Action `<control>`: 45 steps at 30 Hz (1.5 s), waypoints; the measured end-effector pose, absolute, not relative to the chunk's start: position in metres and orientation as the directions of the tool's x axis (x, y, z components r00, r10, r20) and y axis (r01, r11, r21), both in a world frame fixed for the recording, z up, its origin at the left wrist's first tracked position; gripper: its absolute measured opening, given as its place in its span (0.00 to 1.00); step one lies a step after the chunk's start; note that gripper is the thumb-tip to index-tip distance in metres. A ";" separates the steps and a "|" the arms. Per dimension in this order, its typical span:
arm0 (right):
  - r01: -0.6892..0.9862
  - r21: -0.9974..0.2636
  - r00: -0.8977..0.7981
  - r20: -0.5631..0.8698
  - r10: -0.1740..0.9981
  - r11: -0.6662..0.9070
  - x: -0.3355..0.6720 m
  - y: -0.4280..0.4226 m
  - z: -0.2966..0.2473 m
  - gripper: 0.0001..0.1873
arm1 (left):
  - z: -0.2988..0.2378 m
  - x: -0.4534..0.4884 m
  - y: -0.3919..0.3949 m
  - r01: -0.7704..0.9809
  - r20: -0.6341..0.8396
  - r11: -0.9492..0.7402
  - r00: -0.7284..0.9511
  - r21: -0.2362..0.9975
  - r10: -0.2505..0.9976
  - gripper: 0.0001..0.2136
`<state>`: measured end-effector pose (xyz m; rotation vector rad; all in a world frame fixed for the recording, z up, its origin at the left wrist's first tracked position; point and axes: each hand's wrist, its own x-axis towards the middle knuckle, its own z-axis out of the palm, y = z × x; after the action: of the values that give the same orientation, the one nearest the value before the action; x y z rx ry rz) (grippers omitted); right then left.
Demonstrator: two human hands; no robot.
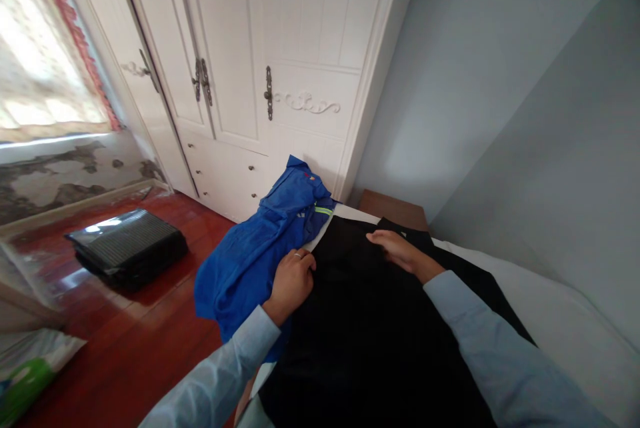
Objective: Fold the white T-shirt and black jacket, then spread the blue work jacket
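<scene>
1. Your left hand [293,281] is clamping the left edge of the black garment [365,348], which is lying at lower centre of the frame.
2. Your right hand [400,253] is touching its upper part — I cannot tell whether the fingers are pinching fabric.
3. A blue garment [250,248] is lying just beside it — left of centre, below the white wardrobe [310,28].

Could read no words, numbers or brand names. Spotted tiny red-and-yellow mark [310,177] on blue garment [250,251], near far left corner of white surface [540,291]; too small to decipher. Noted pale mark [301,215] on same garment, beside yellow-green stripe [324,211]; likewise illegible. Saw small light patch [403,234] on black cloth [365,321], toward surface's far edge; could not tell whether label.
</scene>
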<state>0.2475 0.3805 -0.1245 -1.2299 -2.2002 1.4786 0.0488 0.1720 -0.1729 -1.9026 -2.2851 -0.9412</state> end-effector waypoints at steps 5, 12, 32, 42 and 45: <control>0.545 -0.836 -0.540 -0.409 0.736 -0.064 0.269 0.378 -0.135 0.17 | -0.173 0.050 0.173 0.907 0.365 0.106 -0.268 0.407 0.891 0.14; 0.557 -0.820 -0.497 -0.456 0.738 -0.131 0.274 0.365 -0.139 0.23 | -0.171 0.051 0.173 0.924 0.391 0.111 -0.261 0.366 0.883 0.10; 0.214 -0.874 -0.667 -0.457 0.588 -0.437 0.293 0.370 -0.124 0.20 | -0.180 0.065 0.183 0.970 0.307 -0.102 0.030 0.220 0.951 0.26; 0.049 -0.878 -0.555 -0.420 0.718 -0.476 0.295 0.370 -0.142 0.19 | -0.176 0.067 0.181 0.975 0.306 -0.088 0.022 0.206 0.952 0.26; 0.053 -0.936 -0.422 -0.336 0.842 -0.347 0.301 0.371 -0.142 0.19 | -0.178 0.066 0.181 0.974 0.320 -0.091 0.021 0.208 0.947 0.25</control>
<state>0.3006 0.3714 -0.1424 -1.2109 -1.3171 1.8263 0.0658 0.1810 -0.1776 -2.1927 -2.0687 -0.5884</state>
